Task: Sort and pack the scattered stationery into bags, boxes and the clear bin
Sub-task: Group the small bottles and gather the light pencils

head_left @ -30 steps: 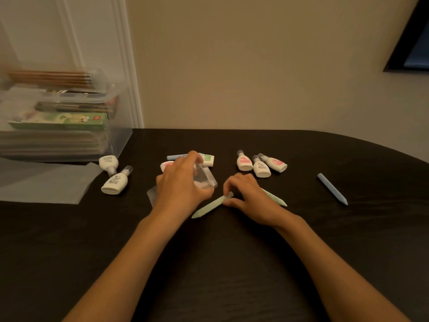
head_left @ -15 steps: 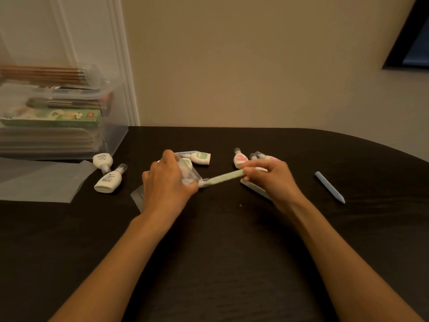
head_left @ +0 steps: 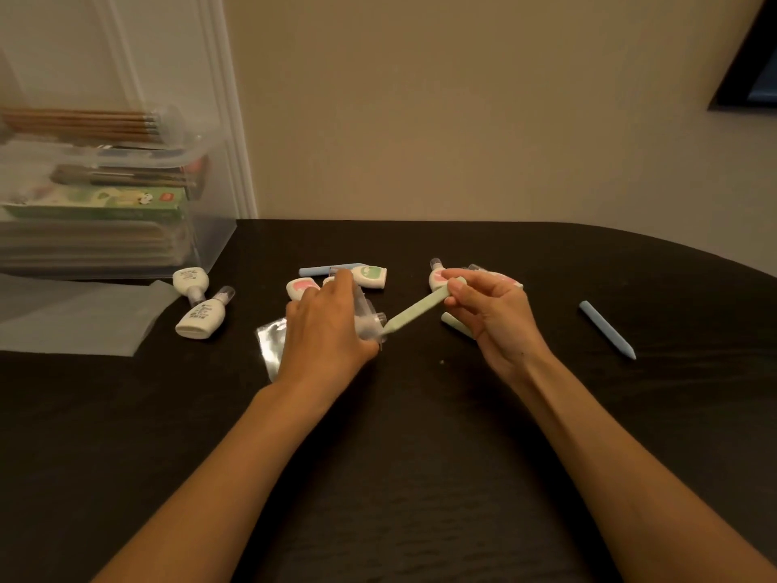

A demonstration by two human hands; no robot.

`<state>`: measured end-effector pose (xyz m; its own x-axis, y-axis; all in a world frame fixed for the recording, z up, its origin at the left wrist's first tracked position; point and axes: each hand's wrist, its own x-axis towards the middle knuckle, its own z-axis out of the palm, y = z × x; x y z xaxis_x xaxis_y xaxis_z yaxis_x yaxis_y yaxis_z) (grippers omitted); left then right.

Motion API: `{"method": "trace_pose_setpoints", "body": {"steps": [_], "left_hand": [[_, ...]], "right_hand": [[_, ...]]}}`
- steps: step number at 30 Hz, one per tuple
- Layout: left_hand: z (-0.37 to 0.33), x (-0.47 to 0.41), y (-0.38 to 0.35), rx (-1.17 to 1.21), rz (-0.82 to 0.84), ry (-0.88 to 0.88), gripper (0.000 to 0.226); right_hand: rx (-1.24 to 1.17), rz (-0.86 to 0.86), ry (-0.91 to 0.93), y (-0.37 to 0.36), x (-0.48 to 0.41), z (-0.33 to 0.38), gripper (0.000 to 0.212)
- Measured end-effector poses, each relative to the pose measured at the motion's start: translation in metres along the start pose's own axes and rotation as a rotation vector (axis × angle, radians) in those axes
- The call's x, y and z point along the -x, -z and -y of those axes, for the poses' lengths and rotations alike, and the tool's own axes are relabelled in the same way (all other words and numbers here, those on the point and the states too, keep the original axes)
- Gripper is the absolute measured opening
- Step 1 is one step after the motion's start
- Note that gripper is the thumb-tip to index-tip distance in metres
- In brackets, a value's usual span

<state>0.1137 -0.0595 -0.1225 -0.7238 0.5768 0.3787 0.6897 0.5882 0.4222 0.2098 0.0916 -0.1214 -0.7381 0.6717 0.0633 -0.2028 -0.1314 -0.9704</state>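
- Pale-green stick (head_left: pixel 416 309): matte, slim, tapered at one end. It is held aslant above the dark table (head_left: pixel 420 477), with the tapered tip at the mouth of the small clear bag (head_left: pixel 269 351). By my judgement it is not yet inside.
- Right hand (head_left: pixel 492 317): pinches the stick's blunt end between thumb and fingertips.
- Left hand (head_left: pixel 328 330): curled round the bag's crumpled mouth and grasping it. What the bag already holds cannot be made out.
- Done: the clear bin (head_left: pixel 214 241), far left, already holds pencils, a green box and flat packs.
- Left, sticks: a second green stick (head_left: pixel 454 324) lies just under the right hand. One blue stick (head_left: pixel 606 329) lies well apart to the right, and another blue stick (head_left: pixel 323 270) lies far of the left hand.
- Left, bottles: two white bottles (head_left: pixel 202 317) lie loose near the bin, and several small labelled bottles (head_left: pixel 372 276) lie far of both hands.
- Spare: a flat clear bag (head_left: pixel 84 321) lies at the left, unfilled.
- Verdict: packing looks partly done, with much still loose.
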Motion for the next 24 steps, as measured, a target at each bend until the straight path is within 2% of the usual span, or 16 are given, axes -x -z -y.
{"method": "trace_pose_setpoints", "body": {"steps": [13, 17, 20, 24], "left_hand": [[-0.006, 0.003, -0.007, -0.140, 0.088, -0.181, 0.057], [-0.007, 0.003, -0.008, -0.146, 0.117, -0.227, 0.056], [-0.008, 0.003, -0.008, -0.131, 0.070, -0.210, 0.052], [-0.007, 0.003, -0.005, -0.109, 0.008, -0.114, 0.054]], "right_hand": [[-0.151, -0.010, -0.024, -0.003, 0.000, -0.001, 0.020], [-0.112, 0.017, -0.015, -0.003, 0.000, 0.000, 0.020], [-0.030, 0.075, -0.021, -0.008, 0.003, -0.004, 0.019], [-0.053, 0.168, -0.053, -0.011, 0.006, -0.005, 0.016]]}}
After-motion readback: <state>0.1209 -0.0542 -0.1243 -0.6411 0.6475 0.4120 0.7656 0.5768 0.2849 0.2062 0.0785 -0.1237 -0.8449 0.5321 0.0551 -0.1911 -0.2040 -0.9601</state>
